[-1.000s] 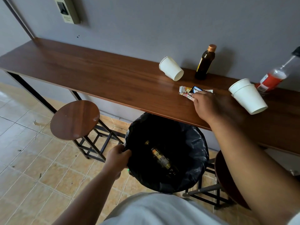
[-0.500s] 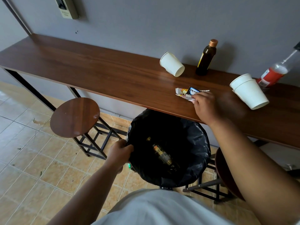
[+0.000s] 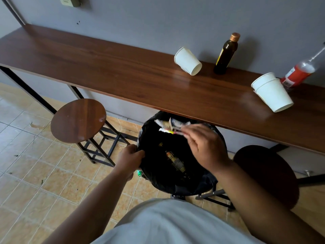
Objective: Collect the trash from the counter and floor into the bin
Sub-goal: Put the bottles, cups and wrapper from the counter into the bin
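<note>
Crumpled wrappers (image 3: 171, 126) are held over the open mouth of the bin (image 3: 153, 180), pinched between the fingertips of the right hand (image 3: 204, 148). The wrappers are blurred; white, yellow and a patch of blue print can be made out. They sit above the far part of the opening, just below the front edge of the counter (image 3: 123, 74).

The bin is lined with a black bag and stands on the tiled floor (image 3: 35, 173), partly under the counter. A dark bottle with a label (image 3: 173, 160) is seen lying inside it. The bin's left rim is gripped by the left hand (image 3: 129, 160), fingers closed over the bag edge. A small green item (image 3: 139, 173) is visible at the bin's side just below that hand; what it is cannot be told.

On the counter, a white paper cup (image 3: 188, 61) lies on its side, mouth toward the viewer. Just to its right a dark brown bottle with a copper cap (image 3: 226, 53) stands upright against the wall. Further right, stacked white cups (image 3: 271, 92) lie tipped over, and a clear bottle with a red label (image 3: 299, 73) is seen near them at the frame edge.

A round wooden stool (image 3: 78, 120) stands left of the bin; a second dark stool (image 3: 267, 175) stands to the right.
</note>
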`<state>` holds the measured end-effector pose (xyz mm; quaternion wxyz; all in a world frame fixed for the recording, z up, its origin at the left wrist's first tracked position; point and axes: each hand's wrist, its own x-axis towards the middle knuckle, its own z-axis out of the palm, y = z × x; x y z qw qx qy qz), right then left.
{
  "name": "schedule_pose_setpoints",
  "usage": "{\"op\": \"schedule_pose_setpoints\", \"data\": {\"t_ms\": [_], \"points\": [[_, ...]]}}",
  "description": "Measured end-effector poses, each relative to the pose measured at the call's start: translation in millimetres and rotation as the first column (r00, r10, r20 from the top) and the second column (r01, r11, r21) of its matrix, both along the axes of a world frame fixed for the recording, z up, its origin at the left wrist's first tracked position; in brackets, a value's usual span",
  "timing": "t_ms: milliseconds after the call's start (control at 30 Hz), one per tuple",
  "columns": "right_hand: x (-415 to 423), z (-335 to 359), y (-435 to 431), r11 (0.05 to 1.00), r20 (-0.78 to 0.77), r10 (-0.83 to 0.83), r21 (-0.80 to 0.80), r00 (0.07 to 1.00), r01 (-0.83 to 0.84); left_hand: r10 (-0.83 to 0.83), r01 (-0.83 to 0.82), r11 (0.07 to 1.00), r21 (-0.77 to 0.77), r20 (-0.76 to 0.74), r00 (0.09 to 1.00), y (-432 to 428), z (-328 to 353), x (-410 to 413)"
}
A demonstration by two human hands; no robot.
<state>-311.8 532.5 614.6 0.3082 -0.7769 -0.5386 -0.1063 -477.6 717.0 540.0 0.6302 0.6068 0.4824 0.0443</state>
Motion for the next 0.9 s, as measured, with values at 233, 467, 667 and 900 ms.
{"op": "schedule_pose_setpoints", "data": {"t_ms": [233,467,667,900], "points": [[-15,-55,-3,0.943,-0.097,0.043,-0.324,0.994,-0.072,0.007,-0.007,1.0,0.0,0.002,1.0,-1,-1,-3],[-14,-58,-2,0.878,-0.13,-0.019,-0.477,0.991,-0.046,0.001,-0.001,1.0,-0.024,0.001,1.0,1,-1,-3],[-23,-50,-7,0.811,-0.273,0.019,-0.559,0.962,-0.175,0.006,-0.006,1.0,-0.026,0.003,1.0,1,0,1],[4,-36,-18,0.91,-0.255,-0.115,-0.415,0.96,-0.002,0.005,-0.003,0.998,-0.061,0.03,1.0,-1,1,5]]}}
